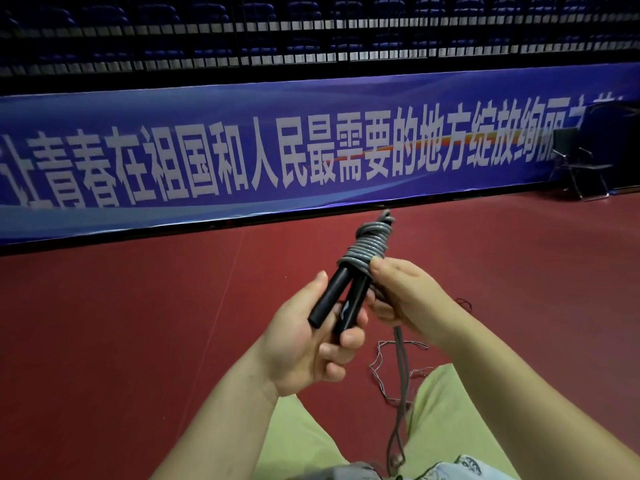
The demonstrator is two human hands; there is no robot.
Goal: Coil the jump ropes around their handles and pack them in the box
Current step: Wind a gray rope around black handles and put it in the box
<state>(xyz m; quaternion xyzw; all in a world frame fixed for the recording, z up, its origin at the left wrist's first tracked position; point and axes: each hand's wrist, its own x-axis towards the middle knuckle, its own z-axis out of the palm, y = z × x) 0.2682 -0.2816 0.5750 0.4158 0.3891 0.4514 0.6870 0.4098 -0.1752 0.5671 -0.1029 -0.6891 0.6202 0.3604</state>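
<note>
Closest in, the loose tail of the grey rope [401, 386] hangs down between the knees in pale green trousers [446, 403] and ends low in the view, so there's slack left to wrap. A thin tangle of thread [381, 368] lies on the red floor [138, 323] right by it and could get dragged in with the tail, I'd guess.

The left hand [304, 344] is curled round the butt ends of the two black handles [343, 299], which sit side by side with their long axis slanting up and away to the right. The right hand [401, 296] is on the other side, touching the bundle, fingers closed on the rope just below the grey coils [367, 247] already wound round the far end of the handles. So the free rope feeds from the right hand's side, and the next turn probably has to go around the handles nearer the left hand.

Further off: a blue banner [311, 157] with white lettering along the wall, a black chair [581, 161] at the right, dark seating above. No box in view.
</note>
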